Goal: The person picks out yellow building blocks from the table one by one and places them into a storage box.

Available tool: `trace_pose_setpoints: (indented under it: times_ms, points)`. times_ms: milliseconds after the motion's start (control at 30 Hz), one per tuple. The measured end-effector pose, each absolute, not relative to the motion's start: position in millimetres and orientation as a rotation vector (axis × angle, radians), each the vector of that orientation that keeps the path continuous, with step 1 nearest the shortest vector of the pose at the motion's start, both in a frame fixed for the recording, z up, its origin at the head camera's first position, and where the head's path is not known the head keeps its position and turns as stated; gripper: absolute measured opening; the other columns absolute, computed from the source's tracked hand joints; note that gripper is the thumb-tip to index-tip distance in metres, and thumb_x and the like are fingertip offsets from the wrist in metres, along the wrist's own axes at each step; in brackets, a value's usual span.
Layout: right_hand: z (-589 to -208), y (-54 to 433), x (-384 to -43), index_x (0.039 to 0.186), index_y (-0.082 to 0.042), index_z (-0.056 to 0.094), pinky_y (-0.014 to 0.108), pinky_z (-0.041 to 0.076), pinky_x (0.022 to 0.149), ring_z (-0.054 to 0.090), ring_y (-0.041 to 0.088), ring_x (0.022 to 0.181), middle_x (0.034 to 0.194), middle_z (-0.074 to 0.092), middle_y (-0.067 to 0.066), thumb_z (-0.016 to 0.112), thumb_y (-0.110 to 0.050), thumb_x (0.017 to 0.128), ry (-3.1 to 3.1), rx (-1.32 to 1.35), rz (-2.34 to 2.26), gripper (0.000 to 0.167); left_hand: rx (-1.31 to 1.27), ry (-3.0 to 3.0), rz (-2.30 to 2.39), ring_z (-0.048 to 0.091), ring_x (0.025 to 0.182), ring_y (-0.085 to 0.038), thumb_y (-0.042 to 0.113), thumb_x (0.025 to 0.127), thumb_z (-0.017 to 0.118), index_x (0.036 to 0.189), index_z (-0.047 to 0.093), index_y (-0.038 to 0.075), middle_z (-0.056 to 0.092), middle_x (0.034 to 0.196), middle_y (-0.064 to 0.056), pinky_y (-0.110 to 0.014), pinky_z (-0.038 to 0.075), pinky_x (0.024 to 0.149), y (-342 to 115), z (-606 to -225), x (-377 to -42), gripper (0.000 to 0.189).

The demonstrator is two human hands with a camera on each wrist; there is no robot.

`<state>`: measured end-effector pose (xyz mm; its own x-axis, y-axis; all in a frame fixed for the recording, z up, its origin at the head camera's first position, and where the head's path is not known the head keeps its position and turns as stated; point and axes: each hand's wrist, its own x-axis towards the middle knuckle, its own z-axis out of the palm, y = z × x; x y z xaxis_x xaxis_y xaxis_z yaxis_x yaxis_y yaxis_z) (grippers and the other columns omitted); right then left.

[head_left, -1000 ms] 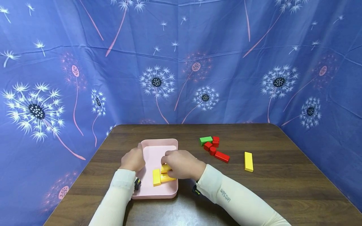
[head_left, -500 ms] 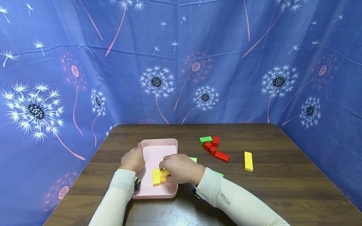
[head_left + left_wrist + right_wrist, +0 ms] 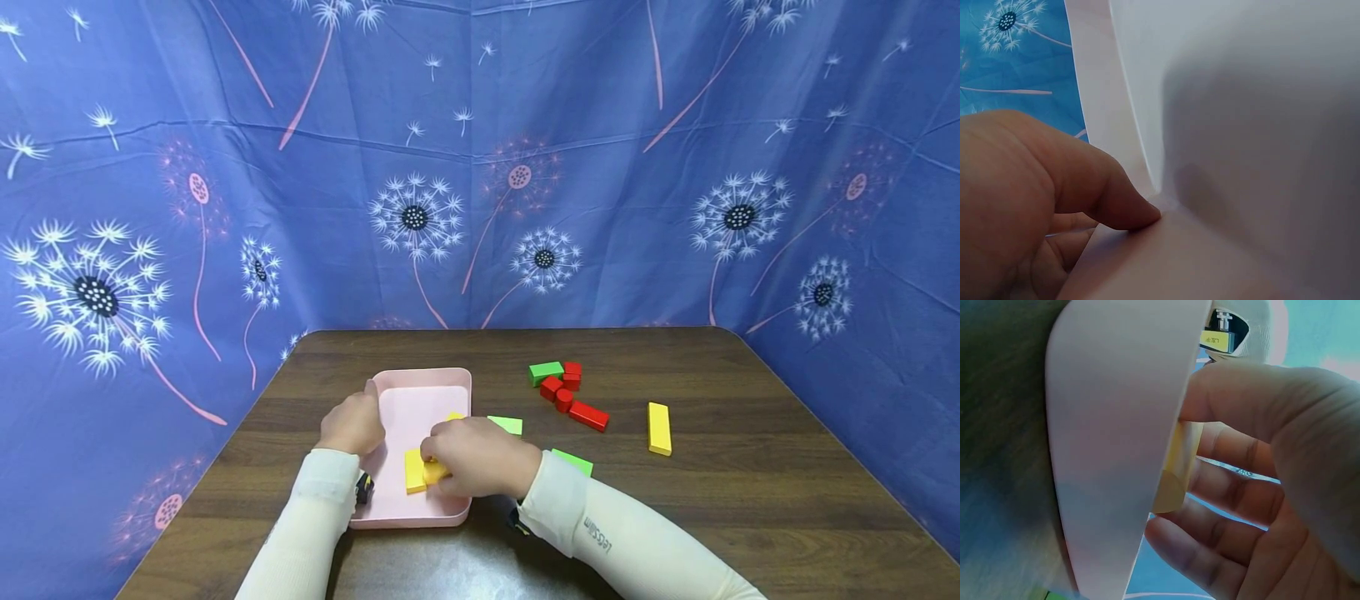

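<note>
A pink tray (image 3: 408, 523) sits on the table, left of centre. My left hand (image 3: 352, 423) grips its left wall, the thumb (image 3: 1125, 203) pressing the inner face and fingers behind the wall. Inside the tray's right half, my right hand (image 3: 480, 457) holds a yellow block with a rounded end (image 3: 1175, 472) between thumb and fingers, just past the tray wall (image 3: 1110, 437) in the right wrist view. A flat yellow block (image 3: 415, 472) lies left of those fingers, near the held one. Beyond the hand, part of another yellow piece (image 3: 455, 416) shows; the hand hides the rest.
Two light green blocks (image 3: 506, 425) lie right of the tray, one partly behind the right sleeve (image 3: 558, 500). Farther back are a green block (image 3: 546, 372) and several red blocks (image 3: 588, 416). A yellow block (image 3: 659, 429) lies farther right. A patterned blue cloth (image 3: 480, 167) hangs behind the table.
My right hand has shifted slightly nearer inside the tray. The yellow piece beyond it and the light green blocks on the right have come into view. My left hand has stayed put.
</note>
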<state>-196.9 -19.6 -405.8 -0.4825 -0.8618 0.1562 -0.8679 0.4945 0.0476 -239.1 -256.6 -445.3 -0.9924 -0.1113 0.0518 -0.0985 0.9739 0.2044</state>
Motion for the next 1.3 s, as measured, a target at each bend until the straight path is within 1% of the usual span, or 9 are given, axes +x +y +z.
trace_pose_setpoints:
  times_ms: [100, 233, 367, 500, 600, 900, 1100, 1300]
  points:
    - [-406.6, -19.5, -195.8, 0.089, -0.027, 0.07, 0.021, 0.037, 0.051, 0.045, 0.004, 0.062, 0.077, 0.05, -0.013, 0.084, -0.035, 0.082, -2.581, 1.502, 0.039, 0.017, 0.159, -3.056, -0.308, 0.073, 0.091, -0.039, 0.011, 0.091, 0.068, 0.157, 0.032, -0.008, 0.07, 0.123, -0.026, -0.06, 0.059, 0.077, -256.6, -445.3, -239.5, 0.077]
    - [-406.3, -19.1, -194.5, 0.094, -0.028, 0.074, 0.021, 0.039, 0.052, 0.046, 0.004, 0.065, 0.08, 0.053, -0.013, 0.084, -0.035, 0.082, -2.571, 1.502, 0.017, 0.017, 0.159, -3.054, -0.305, 0.073, 0.088, -0.038, 0.011, 0.091, 0.067, 0.157, 0.032, -0.007, 0.071, 0.122, -0.026, -0.059, 0.059, 0.075, -256.8, -446.0, -240.3, 0.077]
    - [-406.4, -18.7, -193.4, 0.093, -0.029, 0.074, 0.02, 0.04, 0.055, 0.047, 0.003, 0.067, 0.079, 0.055, -0.013, 0.085, -0.03, 0.082, -2.566, 1.516, 0.018, 0.016, 0.159, -3.057, -0.304, 0.073, 0.09, -0.038, 0.012, 0.092, 0.066, 0.157, 0.031, -0.007, 0.07, 0.123, -0.026, -0.059, 0.059, 0.076, -256.6, -446.8, -240.5, 0.077]
    - [-408.1, -19.1, -193.9, 0.094, -0.029, 0.075, 0.019, 0.041, 0.056, 0.048, 0.002, 0.068, 0.079, 0.056, -0.014, 0.085, -0.027, 0.081, -2.569, 1.525, 0.02, 0.016, 0.155, -3.057, -0.314, 0.072, 0.088, -0.036, 0.011, 0.091, 0.067, 0.157, 0.031, -0.007, 0.07, 0.125, -0.026, -0.059, 0.059, 0.073, -257.3, -446.9, -241.4, 0.078]
    - [-409.6, -19.8, -194.8, 0.094, -0.029, 0.075, 0.019, 0.041, 0.056, 0.048, 0.003, 0.067, 0.08, 0.056, -0.014, 0.085, -0.027, 0.081, -2.567, 1.522, 0.013, 0.017, 0.156, -3.057, -0.321, 0.072, 0.087, -0.036, 0.011, 0.091, 0.067, 0.157, 0.031, -0.007, 0.07, 0.126, -0.025, -0.058, 0.059, 0.073, -258.2, -446.9, -242.4, 0.078]
    - [-411.5, -19.9, -192.3, 0.091, -0.03, 0.074, 0.02, 0.039, 0.054, 0.047, 0.003, 0.067, 0.077, 0.054, -0.014, 0.084, -0.023, 0.079, -2.558, 1.512, 0.009, 0.017, 0.15, -3.059, -0.319, 0.073, 0.092, -0.039, 0.011, 0.09, 0.067, 0.157, 0.031, -0.007, 0.069, 0.127, -0.025, -0.06, 0.059, 0.076, -258.7, -447.5, -241.4, 0.078]
    - [-411.5, -20.4, -191.1, 0.093, -0.029, 0.076, 0.02, 0.04, 0.055, 0.048, 0.003, 0.068, 0.079, 0.056, -0.014, 0.085, -0.025, 0.08, -2.57, 1.528, 0.02, 0.017, 0.159, -3.061, -0.32, 0.073, 0.097, -0.042, 0.011, 0.091, 0.067, 0.157, 0.031, -0.007, 0.068, 0.129, -0.027, -0.061, 0.058, 0.078, -258.5, -446.0, -240.8, 0.077]
    - [-414.3, -21.7, -190.8, 0.093, -0.03, 0.076, 0.02, 0.04, 0.056, 0.049, 0.003, 0.067, 0.079, 0.055, -0.014, 0.086, -0.026, 0.08, -2.596, 1.542, 0.033, 0.016, 0.154, -3.063, -0.318, 0.073, 0.097, -0.042, 0.011, 0.092, 0.067, 0.157, 0.031, -0.008, 0.068, 0.129, -0.027, -0.061, 0.058, 0.078, -257.4, -445.0, -239.9, 0.077]
